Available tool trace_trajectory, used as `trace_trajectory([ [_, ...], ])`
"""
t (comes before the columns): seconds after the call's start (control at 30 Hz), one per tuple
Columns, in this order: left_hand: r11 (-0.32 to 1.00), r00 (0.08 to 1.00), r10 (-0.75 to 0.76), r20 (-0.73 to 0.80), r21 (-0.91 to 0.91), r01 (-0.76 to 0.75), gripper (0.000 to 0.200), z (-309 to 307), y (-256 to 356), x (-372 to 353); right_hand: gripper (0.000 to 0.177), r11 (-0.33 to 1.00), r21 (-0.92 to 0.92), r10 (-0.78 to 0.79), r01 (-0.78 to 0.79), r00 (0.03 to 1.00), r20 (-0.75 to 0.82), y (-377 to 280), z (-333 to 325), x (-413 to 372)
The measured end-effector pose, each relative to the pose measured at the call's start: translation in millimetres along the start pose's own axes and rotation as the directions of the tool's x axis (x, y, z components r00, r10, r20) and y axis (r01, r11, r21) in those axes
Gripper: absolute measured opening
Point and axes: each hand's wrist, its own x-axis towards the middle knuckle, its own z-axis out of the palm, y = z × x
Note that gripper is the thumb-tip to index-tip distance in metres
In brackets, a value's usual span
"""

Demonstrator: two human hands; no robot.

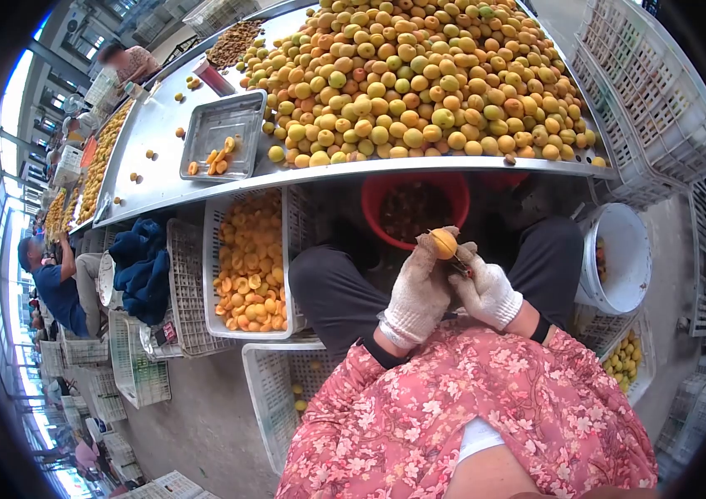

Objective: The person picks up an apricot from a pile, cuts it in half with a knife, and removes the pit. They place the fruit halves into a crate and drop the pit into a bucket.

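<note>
My left hand [415, 295], in a white knit glove, is closed around an orange-yellow apricot [443, 244] held up above my lap. Close against it is my right hand [488, 293], gloved too, its fingers curled on a small dark tool [458, 267] with a bit of red; I cannot tell its exact kind. The tool's tip reaches the apricot's underside. Just beyond my hands, a red basin [372, 223] with dark brown contents sits between my knees. A big heap of whole apricots [419, 87] covers much of the metal table [303, 169] ahead.
On the table stands a metal tray [190, 150] with several apricot pieces. A crate of halved apricots [251, 266] stands at my left, a white bucket [626, 258] at my right. Stacked crates [648, 83] rise beyond the table's right end. Another person [62, 279] sits further left.
</note>
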Motion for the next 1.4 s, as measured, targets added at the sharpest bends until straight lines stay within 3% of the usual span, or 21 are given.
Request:
trace_trajectory([
  [0.07, 1.0, 1.0, -0.022, -0.017, -0.003, 0.022, 0.054, -3, -1, 0, 0.015, 0.999, 0.032, -0.017, 0.018, 1.0, -0.02, 0, -1, -2],
  [0.13, 0.948, 0.993, 0.118, -0.012, 0.299, -0.109, 0.056, -8, 1, 2, 0.021, 0.99, 0.099, 0.096, -0.104, 0.992, 0.082, -5, -7, -2],
  [0.17, 0.947, 0.993, 0.121, -0.012, 0.301, -0.112, 0.056, -5, 4, 1, 0.021, 0.99, 0.1, 0.092, -0.1, 0.992, 0.082, -8, -9, -2],
  [0.23, 0.807, 0.968, 0.252, 0.014, 0.549, -0.218, 0.056, 5, 8, -3, 0.02, 0.979, 0.148, 0.125, -0.141, 0.986, 0.109, -13, -11, -3],
  [0.37, 0.878, 0.977, 0.21, 0.034, 0.434, -0.203, 0.055, 9, 2, -2, 0.02, 0.972, 0.177, 0.139, -0.154, 0.986, 0.093, -20, -3, -2],
  [0.43, 0.997, 0.995, 0.063, -0.072, 0.043, -0.06, 0.049, 14, -10, -1, 0.019, 0.974, 0.226, 0.035, -0.011, 0.994, -0.102, -18, 5, -1],
  [0.57, 0.999, 0.997, 0.039, -0.07, 0.04, -0.036, 0.047, 19, -5, -3, 0.019, 0.976, 0.218, 0.021, 0.0, 0.995, -0.094, -16, 0, -3],
  [0.6, 0.933, 0.988, 0.138, -0.069, 0.343, -0.107, 0.051, 17, -3, -2, 0.018, 0.966, 0.252, 0.075, -0.064, 0.997, -0.034, -18, -4, -3],
  [0.63, 0.773, 0.972, 0.233, -0.037, 0.613, -0.162, 0.055, 15, -2, -1, 0.018, 0.951, 0.282, 0.126, -0.128, 0.992, 0.028, -19, -7, -2],
  [0.77, 0.766, 0.958, 0.285, -0.02, 0.606, -0.215, 0.056, 11, -6, 2, 0.018, 0.956, 0.231, 0.169, -0.181, 0.983, 0.07, -20, -5, 0],
  [0.83, 0.908, 0.978, 0.198, -0.064, 0.389, -0.158, 0.057, 9, -15, 3, 0.017, 0.974, 0.213, 0.091, -0.079, 0.995, -0.047, -14, 5, -4],
  [0.93, 0.951, 0.985, 0.166, -0.051, 0.274, -0.146, 0.057, 18, -18, 4, 0.017, 0.985, 0.168, 0.054, -0.041, 0.996, -0.075, -6, 7, -7],
  [1.0, 0.943, 0.985, 0.165, -0.053, 0.302, -0.142, 0.059, 18, -13, 3, 0.018, 0.968, 0.238, 0.092, -0.074, 0.994, -0.064, -15, 0, -5],
  [1.07, 0.723, 0.969, 0.246, -0.032, 0.671, -0.161, 0.061, 11, -9, 3, 0.018, 0.946, 0.308, 0.122, -0.101, 0.991, -0.05, -19, -3, -2],
  [1.1, 0.721, 0.968, 0.248, -0.032, 0.673, -0.162, 0.061, 9, -9, 5, 0.018, 0.937, 0.321, 0.15, -0.137, 0.989, -0.014, -19, -4, -1],
  [1.2, 0.79, 0.963, 0.268, -0.028, 0.579, -0.203, 0.064, 6, -12, 8, 0.018, 0.932, 0.322, 0.172, -0.164, 0.985, 0.005, -14, -3, -1],
  [1.27, 0.936, 0.99, 0.126, -0.069, 0.338, -0.096, 0.066, 8, -15, 8, 0.018, 0.939, 0.308, 0.165, -0.154, 0.986, -0.008, -6, 3, -3],
  [1.33, 0.949, 0.993, 0.106, -0.061, 0.304, -0.083, 0.067, 8, -18, 8, 0.02, 0.982, 0.19, 0.048, -0.023, 0.991, -0.124, 4, 7, -4],
  [1.4, 0.96, 0.995, 0.092, -0.048, 0.269, -0.076, 0.068, 8, -21, 11, 0.021, 0.984, 0.173, 0.059, -0.039, 0.992, -0.108, 3, 4, -6],
])
